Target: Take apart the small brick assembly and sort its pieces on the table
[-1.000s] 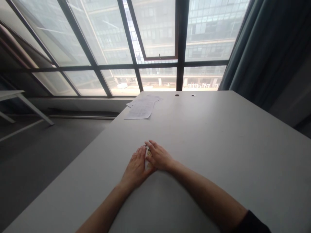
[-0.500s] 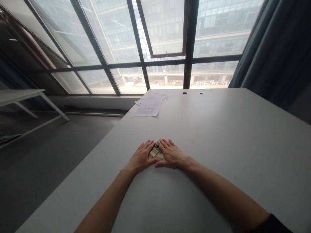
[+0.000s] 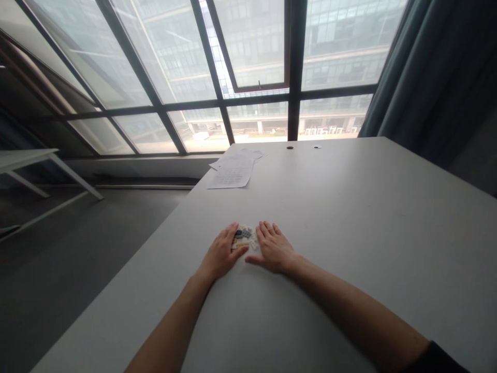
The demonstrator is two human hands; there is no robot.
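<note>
Between my two hands lies a small pile of building bricks (image 3: 244, 235) in white, dark grey and tan on the white table (image 3: 349, 233). My left hand (image 3: 222, 253) rests flat along the pile's left side, its fingers stretched forward and its thumb reaching in at the front. On the right side my right hand (image 3: 274, 249) lies with outstretched fingers beside the white pieces, its thumb pointing left. Both hands are open, and part of the pile may be hidden under the left fingers.
Sheets of printed paper (image 3: 233, 171) lie toward the far left of the tabletop. Two cable holes, one dark (image 3: 290, 147), sit near the far edge. Large windows stand behind, with a dark curtain (image 3: 423, 88) at right. Another table (image 3: 29, 158) is on the left.
My hands have moved slightly apart, uncovering more of the pile, including white pieces near the right hand. The camera view has shifted a little.
</note>
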